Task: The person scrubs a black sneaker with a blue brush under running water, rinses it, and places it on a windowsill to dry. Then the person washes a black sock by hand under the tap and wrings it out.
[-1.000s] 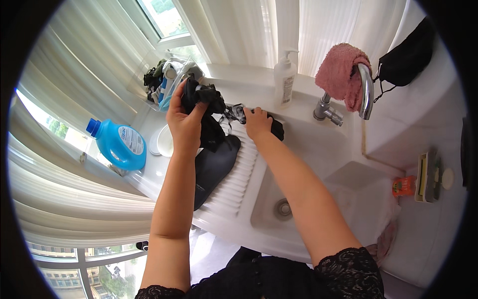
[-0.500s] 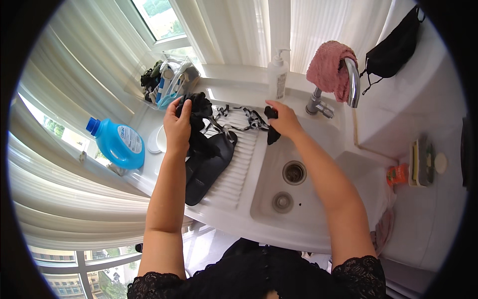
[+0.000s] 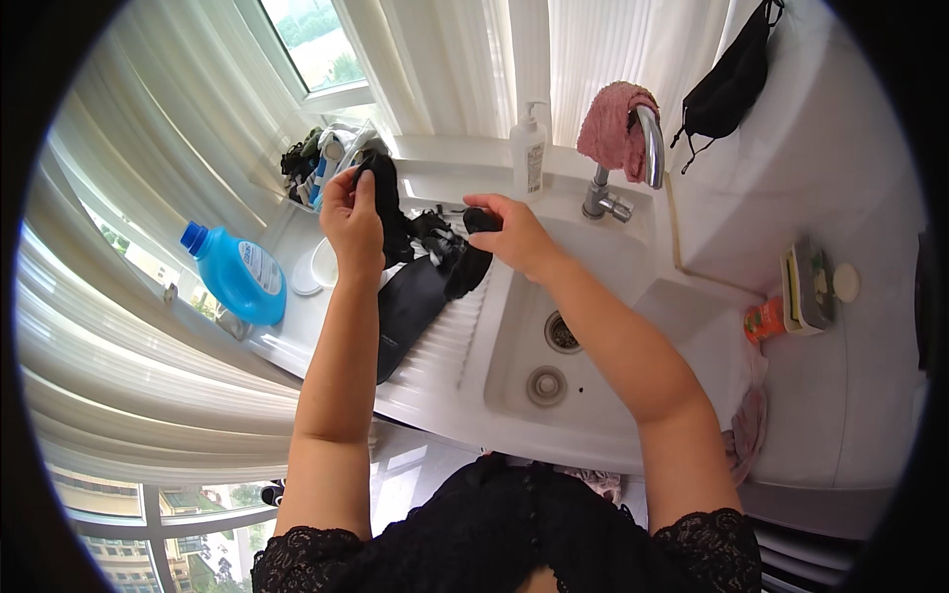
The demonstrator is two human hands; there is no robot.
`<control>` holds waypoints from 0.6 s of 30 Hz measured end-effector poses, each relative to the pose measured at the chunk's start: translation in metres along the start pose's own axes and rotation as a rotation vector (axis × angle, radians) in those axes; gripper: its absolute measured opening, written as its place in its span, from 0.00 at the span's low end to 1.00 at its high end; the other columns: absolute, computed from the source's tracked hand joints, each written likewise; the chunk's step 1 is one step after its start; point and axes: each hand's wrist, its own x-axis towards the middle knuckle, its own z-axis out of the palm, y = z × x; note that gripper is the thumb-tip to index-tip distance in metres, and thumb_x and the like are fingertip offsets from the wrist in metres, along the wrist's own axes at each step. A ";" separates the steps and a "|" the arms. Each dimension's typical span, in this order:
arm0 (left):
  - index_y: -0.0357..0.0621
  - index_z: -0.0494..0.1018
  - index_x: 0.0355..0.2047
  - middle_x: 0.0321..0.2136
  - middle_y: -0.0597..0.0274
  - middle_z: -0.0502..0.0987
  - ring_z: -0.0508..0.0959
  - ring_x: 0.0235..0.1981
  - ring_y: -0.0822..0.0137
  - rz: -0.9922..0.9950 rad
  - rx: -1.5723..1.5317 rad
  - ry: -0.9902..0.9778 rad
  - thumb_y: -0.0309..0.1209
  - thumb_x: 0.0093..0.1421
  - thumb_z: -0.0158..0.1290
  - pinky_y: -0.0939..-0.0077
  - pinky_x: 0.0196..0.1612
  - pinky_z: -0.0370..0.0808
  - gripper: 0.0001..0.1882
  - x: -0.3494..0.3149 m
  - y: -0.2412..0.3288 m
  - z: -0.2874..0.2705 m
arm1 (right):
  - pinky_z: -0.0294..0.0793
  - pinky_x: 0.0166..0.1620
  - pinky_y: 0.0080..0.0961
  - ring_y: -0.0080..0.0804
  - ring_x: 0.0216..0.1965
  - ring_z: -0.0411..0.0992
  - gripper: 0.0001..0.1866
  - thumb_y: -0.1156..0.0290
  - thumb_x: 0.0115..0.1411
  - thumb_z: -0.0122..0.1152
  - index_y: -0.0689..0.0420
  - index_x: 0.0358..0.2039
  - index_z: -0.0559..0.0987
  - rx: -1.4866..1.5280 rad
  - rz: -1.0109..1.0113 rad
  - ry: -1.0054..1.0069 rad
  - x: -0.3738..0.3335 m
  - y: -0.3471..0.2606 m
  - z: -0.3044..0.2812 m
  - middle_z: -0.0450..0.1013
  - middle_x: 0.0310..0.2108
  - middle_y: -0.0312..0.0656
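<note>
A black garment with thin shiny straps (image 3: 391, 212), which looks like a bra, is stretched between both hands over the ribbed washboard (image 3: 457, 336). My left hand (image 3: 353, 232) pinches one end between thumb and fingers, raised beside the clear box. Fingers of my right hand (image 3: 516, 235) close round the other end, close to the sink's left edge. Bunched straps and cloth hang between the two hands. Beneath them a flat, smooth dark piece (image 3: 408, 314) lies on the ribs; its upper part is covered and its kind is unclear.
Right of the washboard is the white sink basin (image 3: 613, 346). A pink cloth (image 3: 615, 128) drapes over the faucet (image 3: 650, 148). Behind stands a white pump bottle (image 3: 529, 153). At left are a blue detergent bottle (image 3: 235, 272) and a filled clear box (image 3: 326, 163). A black mask (image 3: 730, 89) hangs at right.
My right hand has moved left with its end of the garment, closer to my left hand. The straps, stretched before, now bunch up. The view has shifted slightly.
</note>
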 end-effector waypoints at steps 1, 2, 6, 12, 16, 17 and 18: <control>0.39 0.72 0.41 0.33 0.69 0.75 0.72 0.33 0.81 0.003 0.006 -0.007 0.26 0.63 0.53 0.88 0.39 0.68 0.07 -0.003 0.006 0.002 | 0.70 0.46 0.21 0.24 0.41 0.70 0.28 0.82 0.49 0.60 0.58 0.53 0.73 -0.041 0.014 -0.004 -0.002 0.004 0.004 0.73 0.40 0.38; 0.39 0.72 0.41 0.34 0.69 0.75 0.72 0.34 0.81 0.019 -0.051 -0.019 0.27 0.63 0.53 0.89 0.39 0.67 0.08 -0.004 0.009 0.002 | 0.70 0.45 0.22 0.26 0.39 0.71 0.27 0.78 0.49 0.62 0.58 0.53 0.73 -0.186 -0.001 -0.016 -0.005 0.008 0.004 0.74 0.39 0.40; 0.38 0.70 0.42 0.33 0.68 0.74 0.71 0.33 0.80 -0.059 -0.134 0.007 0.28 0.64 0.51 0.87 0.37 0.68 0.08 -0.024 0.033 -0.003 | 0.72 0.46 0.30 0.35 0.42 0.73 0.26 0.68 0.49 0.65 0.57 0.50 0.74 -0.652 0.180 -0.059 -0.001 0.050 0.002 0.76 0.39 0.44; 0.37 0.70 0.43 0.36 0.63 0.76 0.75 0.36 0.75 -0.294 -0.203 0.027 0.28 0.65 0.49 0.82 0.43 0.71 0.09 -0.079 0.008 -0.037 | 0.74 0.46 0.38 0.44 0.44 0.74 0.15 0.62 0.49 0.66 0.52 0.38 0.80 -0.893 0.137 0.152 0.007 0.102 0.048 0.76 0.39 0.45; 0.36 0.68 0.44 0.38 0.62 0.75 0.74 0.39 0.76 -0.423 -0.265 0.010 0.28 0.65 0.48 0.82 0.45 0.71 0.10 -0.108 -0.001 -0.048 | 0.73 0.46 0.38 0.45 0.43 0.73 0.08 0.66 0.51 0.58 0.52 0.30 0.82 -0.899 0.182 0.148 0.029 0.110 0.045 0.76 0.37 0.46; 0.36 0.67 0.44 0.38 0.63 0.74 0.73 0.38 0.77 -0.439 -0.281 0.009 0.28 0.65 0.48 0.83 0.45 0.71 0.10 -0.111 0.000 -0.050 | 0.73 0.45 0.39 0.46 0.42 0.73 0.08 0.67 0.51 0.58 0.53 0.30 0.81 -0.859 0.035 0.151 0.031 0.087 0.039 0.75 0.36 0.47; 0.37 0.67 0.45 0.38 0.63 0.74 0.74 0.39 0.76 -0.460 -0.334 -0.014 0.28 0.66 0.48 0.82 0.45 0.72 0.10 -0.110 -0.003 -0.053 | 0.73 0.45 0.39 0.47 0.41 0.73 0.08 0.67 0.50 0.58 0.54 0.30 0.81 -0.815 -0.104 0.155 0.032 0.062 0.031 0.75 0.35 0.47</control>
